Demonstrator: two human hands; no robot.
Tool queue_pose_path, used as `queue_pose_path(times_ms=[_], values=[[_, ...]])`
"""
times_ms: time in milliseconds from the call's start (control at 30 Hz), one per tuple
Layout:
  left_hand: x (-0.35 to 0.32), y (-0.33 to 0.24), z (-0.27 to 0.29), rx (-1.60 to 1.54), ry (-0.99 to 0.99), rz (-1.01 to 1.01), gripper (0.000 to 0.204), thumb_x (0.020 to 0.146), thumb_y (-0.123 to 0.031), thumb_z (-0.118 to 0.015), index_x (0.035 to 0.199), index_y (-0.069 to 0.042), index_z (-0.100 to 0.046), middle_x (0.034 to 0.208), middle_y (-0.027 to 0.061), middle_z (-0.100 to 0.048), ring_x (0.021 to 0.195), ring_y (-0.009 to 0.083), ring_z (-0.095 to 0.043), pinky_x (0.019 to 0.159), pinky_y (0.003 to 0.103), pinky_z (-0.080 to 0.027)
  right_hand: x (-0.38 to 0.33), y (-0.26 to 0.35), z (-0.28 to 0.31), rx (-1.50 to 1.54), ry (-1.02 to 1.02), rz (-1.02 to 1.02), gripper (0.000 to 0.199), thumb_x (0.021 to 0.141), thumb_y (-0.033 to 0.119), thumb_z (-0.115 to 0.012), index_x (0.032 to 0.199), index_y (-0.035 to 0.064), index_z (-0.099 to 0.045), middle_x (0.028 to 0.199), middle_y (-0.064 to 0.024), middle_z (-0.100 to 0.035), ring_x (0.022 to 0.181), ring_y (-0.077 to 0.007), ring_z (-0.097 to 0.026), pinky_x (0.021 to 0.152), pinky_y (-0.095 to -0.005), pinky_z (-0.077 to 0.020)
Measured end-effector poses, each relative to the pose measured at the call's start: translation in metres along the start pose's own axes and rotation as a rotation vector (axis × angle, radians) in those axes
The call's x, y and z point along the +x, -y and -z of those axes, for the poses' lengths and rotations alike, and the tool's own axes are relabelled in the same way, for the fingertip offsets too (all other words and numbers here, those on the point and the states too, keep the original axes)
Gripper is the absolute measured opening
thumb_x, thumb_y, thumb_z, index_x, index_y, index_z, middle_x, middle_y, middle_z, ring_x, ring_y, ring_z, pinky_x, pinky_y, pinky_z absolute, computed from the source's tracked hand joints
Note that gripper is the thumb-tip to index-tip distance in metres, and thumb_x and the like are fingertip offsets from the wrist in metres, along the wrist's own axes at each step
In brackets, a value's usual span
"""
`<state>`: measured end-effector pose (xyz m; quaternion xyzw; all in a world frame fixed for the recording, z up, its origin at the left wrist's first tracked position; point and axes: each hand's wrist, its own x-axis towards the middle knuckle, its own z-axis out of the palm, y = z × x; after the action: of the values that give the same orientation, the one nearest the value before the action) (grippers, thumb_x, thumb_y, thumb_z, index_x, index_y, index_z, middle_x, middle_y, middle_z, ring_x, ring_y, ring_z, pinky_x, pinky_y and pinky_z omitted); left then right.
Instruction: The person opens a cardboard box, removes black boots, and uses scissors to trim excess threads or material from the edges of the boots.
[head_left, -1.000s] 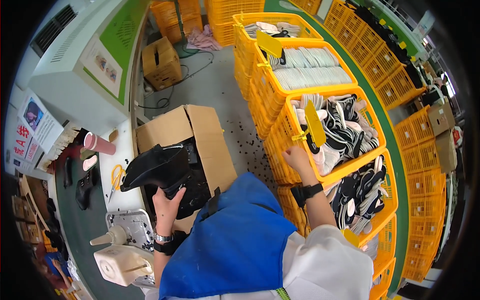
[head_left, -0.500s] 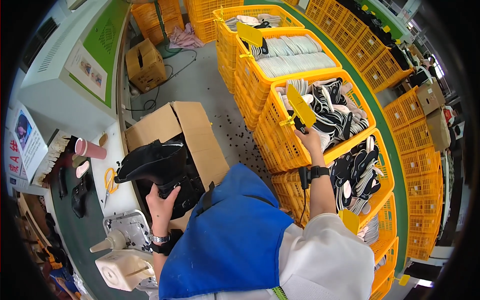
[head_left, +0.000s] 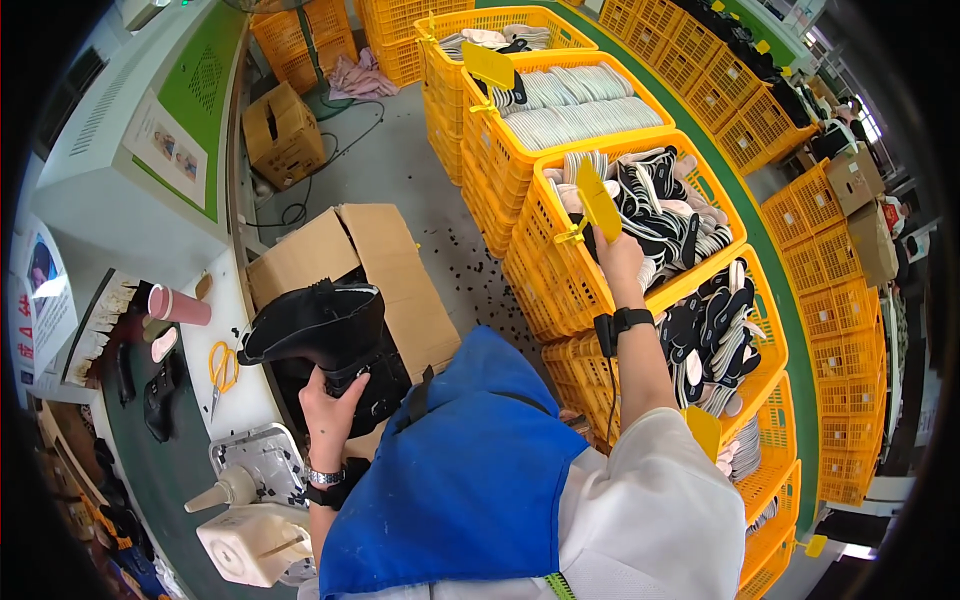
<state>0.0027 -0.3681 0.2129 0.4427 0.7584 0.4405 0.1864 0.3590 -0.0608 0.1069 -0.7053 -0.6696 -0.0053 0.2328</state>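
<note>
The left hand grips a black boot above an open cardboard box. The right hand closes its fingers on a yellow tag at the rim of a yellow crate of insoles.

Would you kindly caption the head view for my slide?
Left hand grips a black boot over a cardboard box; right hand reaches into a yellow crate of insoles.

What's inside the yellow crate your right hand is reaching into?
The yellow crate holds a heap of black and white shoe insoles. The right hand rests at its rim; whatever lies beneath the heap is covered.
</note>
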Motion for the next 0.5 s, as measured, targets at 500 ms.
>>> queue_pose_path(times_ms=[500], values=[[0.001, -0.006, -0.004, -0.001, 0.039, -0.009, 0.035, 0.065, -0.007, -0.072, 0.094, 0.007, -0.057, 0.082, 0.0162, -0.065, 0.075, 0.0202, -0.064, 0.067, 0.027, -0.048, 0.013, 0.019, 0.020, 0.205, 0.811, -0.054, 0.042, 0.067, 0.030, -0.065, 0.098, 0.0035, -0.060, 0.085, -0.0207, -0.063, 0.078, -0.0327, -0.062, 0.072, -0.0397, -0.0480]])
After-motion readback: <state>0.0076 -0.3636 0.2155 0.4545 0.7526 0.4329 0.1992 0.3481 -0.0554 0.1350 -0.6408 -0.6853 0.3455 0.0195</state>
